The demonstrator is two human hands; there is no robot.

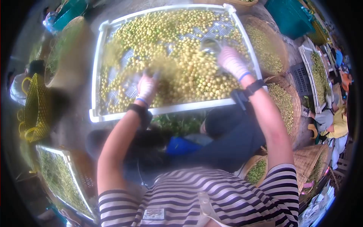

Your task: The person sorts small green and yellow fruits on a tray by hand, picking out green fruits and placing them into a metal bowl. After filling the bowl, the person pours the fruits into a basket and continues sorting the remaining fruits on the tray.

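A white-framed mesh tray (pixel 177 109) holds a layer of small round yellow-green fruits (pixel 193 64). My left hand (pixel 146 86), in a light glove with a blue cuff edge, is over the lower middle of the tray among the fruits; its fingers are smeared by motion. On the right, my gloved right hand (pixel 230 60) is over the fruits near the tray's right side. A blurred, roundish dark-rimmed object (pixel 211 45) lies at its fingertips, too smeared to name. Both wrists carry dark bands.
Baskets of fruit (pixel 281 102) stand right of the tray, near a black crate (pixel 300 77). Another tray (pixel 68 162) is at lower left, below a yellow woven basket (pixel 38 106). Teal containers (pixel 289 17) are at the top. People (pixel 336 121) sit at far right; another person (pixel 18 89) is at left.
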